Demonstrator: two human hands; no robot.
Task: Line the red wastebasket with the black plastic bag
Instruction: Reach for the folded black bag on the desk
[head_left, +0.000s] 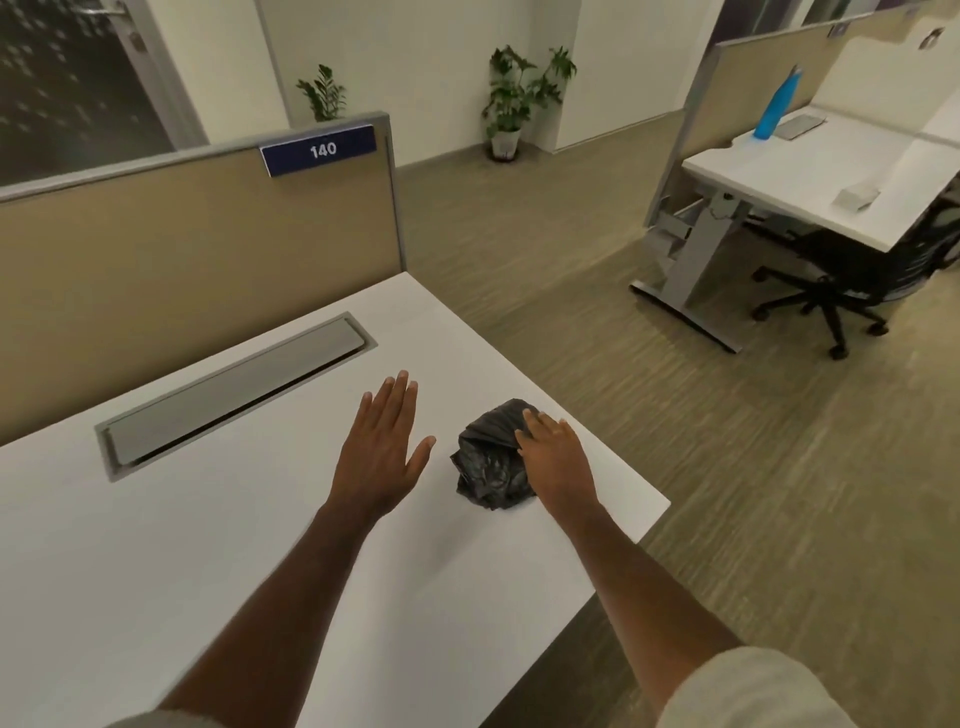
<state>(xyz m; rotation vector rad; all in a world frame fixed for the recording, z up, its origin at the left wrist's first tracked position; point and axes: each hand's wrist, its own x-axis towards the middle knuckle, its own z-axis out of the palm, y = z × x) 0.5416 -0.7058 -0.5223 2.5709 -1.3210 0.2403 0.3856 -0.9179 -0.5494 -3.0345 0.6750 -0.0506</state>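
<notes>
Head view: the crumpled black plastic bag (488, 462) lay bunched on the white desk (260, 519) near its corner; the right hand (556, 457) rested on it, fingers curling over; the left hand (382, 447) hovered flat, fingers spread. No red wastebasket showed; lining appeared unstarted.

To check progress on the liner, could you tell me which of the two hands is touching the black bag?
The right hand, resting on the crumpled black bag near the desk corner; the left hand is spread open beside it, apart.

White desk (156, 545) with crumpled black plastic bag (485, 462) near its corner
</notes>
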